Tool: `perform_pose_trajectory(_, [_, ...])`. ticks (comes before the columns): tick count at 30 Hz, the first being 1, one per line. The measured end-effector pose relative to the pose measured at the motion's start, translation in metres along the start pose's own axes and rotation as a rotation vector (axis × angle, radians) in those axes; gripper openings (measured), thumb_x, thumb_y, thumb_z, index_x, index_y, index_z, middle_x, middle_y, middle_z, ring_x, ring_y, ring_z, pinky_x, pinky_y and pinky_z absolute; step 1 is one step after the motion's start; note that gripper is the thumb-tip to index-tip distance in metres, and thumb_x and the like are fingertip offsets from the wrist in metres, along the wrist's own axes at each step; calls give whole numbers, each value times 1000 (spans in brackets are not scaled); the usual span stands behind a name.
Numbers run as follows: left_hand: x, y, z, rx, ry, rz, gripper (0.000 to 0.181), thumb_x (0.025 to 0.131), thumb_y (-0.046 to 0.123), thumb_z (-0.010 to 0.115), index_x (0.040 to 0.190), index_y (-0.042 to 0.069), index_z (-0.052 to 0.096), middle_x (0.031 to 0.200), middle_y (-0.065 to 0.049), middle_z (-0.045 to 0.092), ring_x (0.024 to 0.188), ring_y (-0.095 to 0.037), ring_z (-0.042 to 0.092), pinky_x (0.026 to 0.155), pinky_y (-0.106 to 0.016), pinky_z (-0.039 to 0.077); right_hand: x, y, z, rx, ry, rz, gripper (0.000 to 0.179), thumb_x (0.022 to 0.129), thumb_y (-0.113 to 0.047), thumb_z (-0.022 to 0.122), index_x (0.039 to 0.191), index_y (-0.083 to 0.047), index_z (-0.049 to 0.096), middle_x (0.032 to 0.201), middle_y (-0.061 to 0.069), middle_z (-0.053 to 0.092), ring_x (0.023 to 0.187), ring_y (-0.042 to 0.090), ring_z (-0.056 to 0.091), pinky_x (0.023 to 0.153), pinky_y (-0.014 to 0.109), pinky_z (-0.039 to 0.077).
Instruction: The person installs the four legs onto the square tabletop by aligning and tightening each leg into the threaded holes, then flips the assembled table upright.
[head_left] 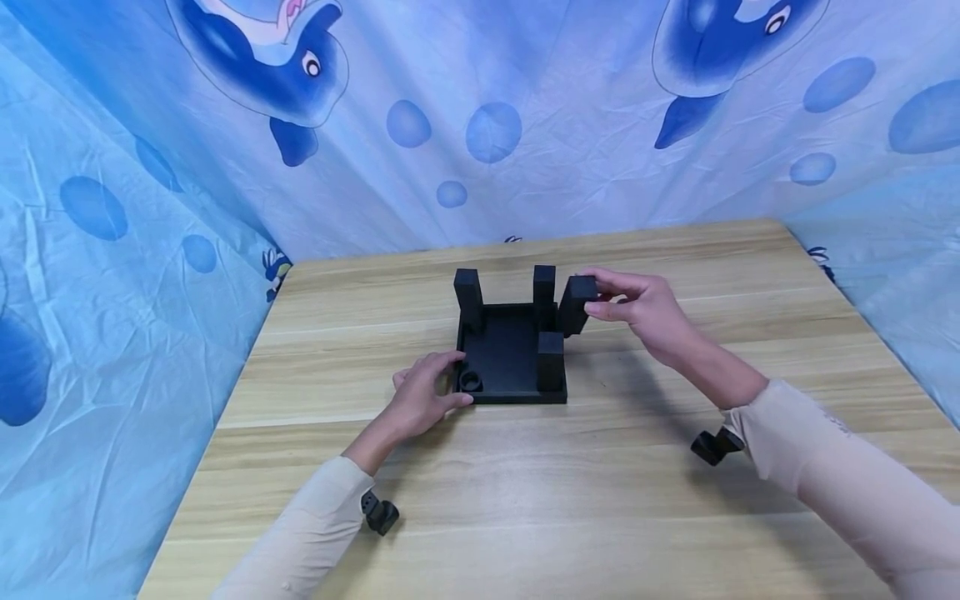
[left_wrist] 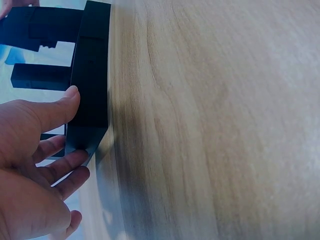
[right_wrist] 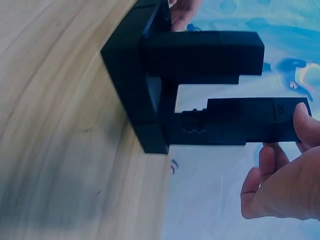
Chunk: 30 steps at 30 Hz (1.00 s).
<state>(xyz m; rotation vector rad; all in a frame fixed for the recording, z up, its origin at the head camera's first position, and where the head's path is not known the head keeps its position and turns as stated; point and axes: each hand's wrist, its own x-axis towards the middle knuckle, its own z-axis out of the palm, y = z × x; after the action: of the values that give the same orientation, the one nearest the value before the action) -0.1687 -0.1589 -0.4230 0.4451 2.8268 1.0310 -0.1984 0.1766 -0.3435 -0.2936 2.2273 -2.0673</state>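
A black square base [head_left: 502, 354] with a raised rim lies on the table. Black posts stand at its far left [head_left: 469, 298], far right [head_left: 543, 296] and near right [head_left: 551, 360] corners; a round socket [head_left: 470, 381] shows at the near left. My left hand [head_left: 429, 392] grips that near-left corner, thumb on the front side and fingers along the left side, as the left wrist view shows. My right hand [head_left: 645, 312] pinches a loose black leg [head_left: 577, 305] by its top, just right of the base. Its threaded end [right_wrist: 194, 121] points down toward the base.
The wooden table [head_left: 525, 500] reaches out on all sides of the base. Behind it and to both sides hangs a blue curtain [head_left: 525, 183] with dolphins and bubbles. A small black device [head_left: 380, 512] sits on the left wrist and another [head_left: 716, 446] on the right.
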Motion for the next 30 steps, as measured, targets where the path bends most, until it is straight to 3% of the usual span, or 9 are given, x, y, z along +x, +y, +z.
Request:
perform_pose_trajectory(14, [1,1,0,1,5,6,65,80,25,79,137,11,52,130,-9,56,122,-26,49,93,-50,19,14,-12,39,-101,-59,-42,45,85,-9,73,129,-13,63,114,5,64,99,20,54,73,27,49])
perform_pose_trajectory(23, [0,0,-1,4,-1,-9,65,80,25,79,137,12,52,131,-8,56,123,-25,48,94,-50,18,16,-19,67,-63,-165,-31,44,85,-7,73,127,-11,64,106,12,66,91,27,56,74,29,51])
perform_pose_trajectory(30, [2,1,-1,-1,1,-10,63,80,25,80,136,12,53,129,-8,58,122,-25,48,91,-48,19,17,-22,92,-108,-258,-51,43,83,-7,75,124,-15,67,101,8,69,90,24,58,76,32,53])
